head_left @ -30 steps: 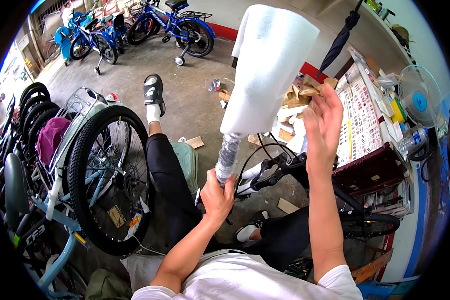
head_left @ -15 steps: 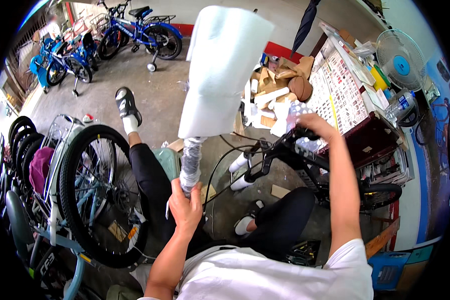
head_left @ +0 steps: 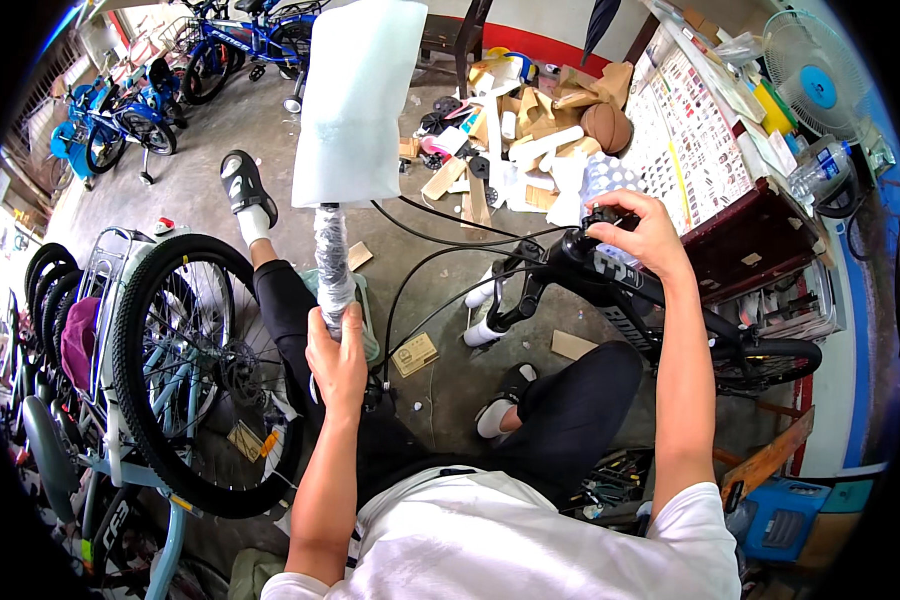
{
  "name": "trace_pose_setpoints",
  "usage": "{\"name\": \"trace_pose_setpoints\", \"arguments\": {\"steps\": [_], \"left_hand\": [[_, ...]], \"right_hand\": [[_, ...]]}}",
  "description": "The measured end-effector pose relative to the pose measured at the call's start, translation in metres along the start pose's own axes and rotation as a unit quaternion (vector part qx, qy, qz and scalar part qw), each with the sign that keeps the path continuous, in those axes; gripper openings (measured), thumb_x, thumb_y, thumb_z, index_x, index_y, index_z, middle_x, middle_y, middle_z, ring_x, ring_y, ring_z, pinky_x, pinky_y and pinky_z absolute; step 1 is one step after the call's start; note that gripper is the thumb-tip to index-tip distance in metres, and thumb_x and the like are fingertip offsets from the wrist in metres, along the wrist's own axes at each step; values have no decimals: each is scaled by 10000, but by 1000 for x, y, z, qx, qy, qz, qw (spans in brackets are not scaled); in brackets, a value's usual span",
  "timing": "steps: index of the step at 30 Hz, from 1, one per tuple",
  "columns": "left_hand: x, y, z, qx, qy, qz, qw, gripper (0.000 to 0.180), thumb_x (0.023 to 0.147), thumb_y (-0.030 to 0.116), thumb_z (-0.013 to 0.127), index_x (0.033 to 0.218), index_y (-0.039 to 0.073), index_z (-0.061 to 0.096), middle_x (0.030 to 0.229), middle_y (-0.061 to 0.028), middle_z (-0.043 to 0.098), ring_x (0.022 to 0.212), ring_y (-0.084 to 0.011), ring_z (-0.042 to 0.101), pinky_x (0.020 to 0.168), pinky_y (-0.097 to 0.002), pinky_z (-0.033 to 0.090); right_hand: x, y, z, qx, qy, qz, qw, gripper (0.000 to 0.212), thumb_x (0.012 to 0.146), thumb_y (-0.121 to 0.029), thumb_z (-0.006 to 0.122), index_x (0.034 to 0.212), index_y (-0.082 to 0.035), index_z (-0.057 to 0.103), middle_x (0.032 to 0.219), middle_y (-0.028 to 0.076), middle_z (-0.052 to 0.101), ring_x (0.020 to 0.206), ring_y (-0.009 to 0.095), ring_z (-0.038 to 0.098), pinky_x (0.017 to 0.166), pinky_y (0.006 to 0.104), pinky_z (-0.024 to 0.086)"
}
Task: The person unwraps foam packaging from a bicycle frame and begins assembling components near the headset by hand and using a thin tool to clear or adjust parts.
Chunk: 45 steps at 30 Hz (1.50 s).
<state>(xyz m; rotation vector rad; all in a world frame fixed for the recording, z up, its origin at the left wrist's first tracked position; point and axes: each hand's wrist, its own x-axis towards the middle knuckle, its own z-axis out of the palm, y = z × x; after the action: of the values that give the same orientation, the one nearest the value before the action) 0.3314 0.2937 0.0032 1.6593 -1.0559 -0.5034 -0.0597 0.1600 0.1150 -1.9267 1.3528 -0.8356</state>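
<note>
My left hand [head_left: 337, 360] is wrapped around a bicycle handlebar [head_left: 331, 260] covered in clear plastic film. A white foam sheet [head_left: 360, 110] encloses the bar's far part and hides what is inside. Black cables [head_left: 410, 270] run from near that hand over to a black bicycle frame [head_left: 625, 285] on the right. My right hand [head_left: 642, 232] closes with thumb and fingers on the top of the frame's head tube [head_left: 574, 242]; the small black part under the fingertips is partly hidden. Below the head tube, the front fork [head_left: 510, 312] has white wrapping on its legs.
A loose wheel [head_left: 130, 370] and parked bikes stand at left. A green stool [head_left: 368, 320] is partly behind the handlebar. Cardboard scraps and a basketball [head_left: 606, 127] lie ahead. A fan [head_left: 818, 85] tops the cabinet at right; tools [head_left: 615, 490] lie near my right leg.
My left hand has carried the foam-wrapped handlebar to the left and a little away from me. My right hand remains at the head tube, its fingers now more clearly seen on the top.
</note>
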Motion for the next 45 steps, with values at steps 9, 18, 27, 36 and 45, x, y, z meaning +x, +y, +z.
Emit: {"name": "trace_pose_setpoints", "arguments": {"steps": [9,18,27,36,45], "left_hand": [[6,-1,-5,10,-3,-8,1000,393,993,354,689,1004,-16,555,738,-136,633,636,-219,586,618,-400,466],[7,-14,-28,33,3,-20,999,371,982,336,695,1002,-9,562,756,-150,645,649,-216,594,629,-397,477],[-9,-13,-29,64,-2,-11,998,322,963,275,720,1052,-4,587,825,-217,684,748,-388,695,674,-432,520],[-12,-27,-34,67,19,10,998,334,933,305,740,1047,25,597,774,-215,691,707,-431,686,610,-471,508],[-13,-24,-35,67,11,-6,998,290,934,250,713,1035,9,587,780,-213,676,701,-375,692,638,-426,512]], "right_hand": [[-9,-14,17,-163,74,43,983,442,757,-390,894,1012,-48,779,825,85,753,707,169,690,684,321,528],[-15,-43,35,-225,103,-3,969,444,789,-355,873,1045,-19,738,879,113,731,775,245,693,737,357,538],[27,-116,62,-201,125,-195,952,234,864,-177,784,1040,-39,716,1000,101,726,946,287,677,855,385,519],[111,-204,136,-139,-10,-253,957,238,884,-243,781,1067,-92,759,697,40,616,641,130,597,597,285,471],[156,-235,185,-262,-100,-239,930,211,860,-322,707,932,-141,788,887,93,763,835,281,727,757,404,560]]}}
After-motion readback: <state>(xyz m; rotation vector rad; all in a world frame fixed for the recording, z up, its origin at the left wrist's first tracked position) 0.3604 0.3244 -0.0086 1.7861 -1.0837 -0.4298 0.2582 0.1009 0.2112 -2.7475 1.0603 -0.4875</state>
